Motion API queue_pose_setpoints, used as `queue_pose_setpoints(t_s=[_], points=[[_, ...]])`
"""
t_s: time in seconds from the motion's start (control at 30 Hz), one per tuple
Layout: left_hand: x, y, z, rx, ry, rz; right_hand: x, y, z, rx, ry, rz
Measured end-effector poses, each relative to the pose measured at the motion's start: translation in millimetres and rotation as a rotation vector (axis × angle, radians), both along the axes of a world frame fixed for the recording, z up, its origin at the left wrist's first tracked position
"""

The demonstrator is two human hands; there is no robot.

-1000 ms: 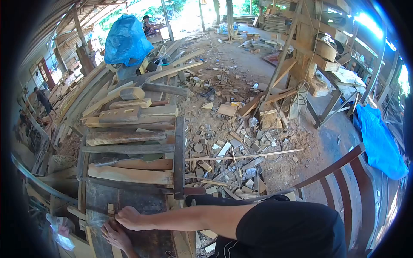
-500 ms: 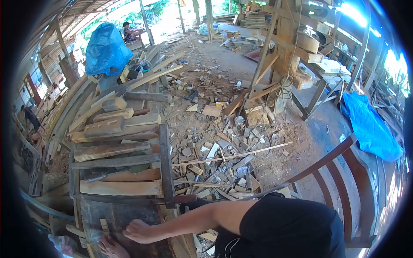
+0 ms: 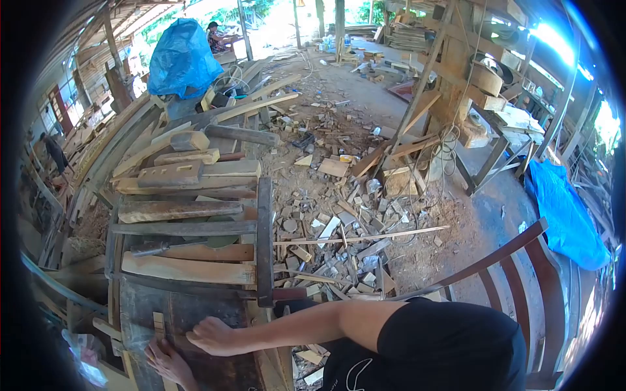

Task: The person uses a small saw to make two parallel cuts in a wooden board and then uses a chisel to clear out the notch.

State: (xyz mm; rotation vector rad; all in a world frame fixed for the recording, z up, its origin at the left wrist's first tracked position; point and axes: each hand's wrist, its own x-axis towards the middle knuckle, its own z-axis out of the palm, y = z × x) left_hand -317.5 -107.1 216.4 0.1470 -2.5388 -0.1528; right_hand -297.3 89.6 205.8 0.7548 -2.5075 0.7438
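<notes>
On a dark wooden work surface (image 3: 215, 313) at the lower left, my left hand (image 3: 171, 363) lies over a narrow, light wooden strip (image 3: 158, 320), its fingers pressed against it. The strip shows above the hand and again below it. Close by on the right, my right hand (image 3: 212, 336) is closed in a fist just above the surface; whatever is inside it is hidden. A chisel-like tool (image 3: 151, 248) with a handle lies among the wood pieces beyond my hands. The nearest of these is a long pale board (image 3: 186, 266).
A wooden mallet (image 3: 190, 140) and a slotted block (image 3: 171, 174) lie farther up the bench. Offcuts (image 3: 332, 225) litter the floor. Curved dark wooden slats (image 3: 518, 287) stand at right, near a blue tarp (image 3: 564, 212). Another person (image 3: 218, 40) sits far back.
The camera view has turned slightly, shifting the scene to the right. My left hand and the strip now show more fully. My right fist stays beside them.
</notes>
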Motion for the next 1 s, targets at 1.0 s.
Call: queue_pose_setpoints(t_s=[1.0], points=[[10, 15, 14, 0.036, 0.048, -0.037, -37, -42, 14, -0.178, 0.045, -0.026]])
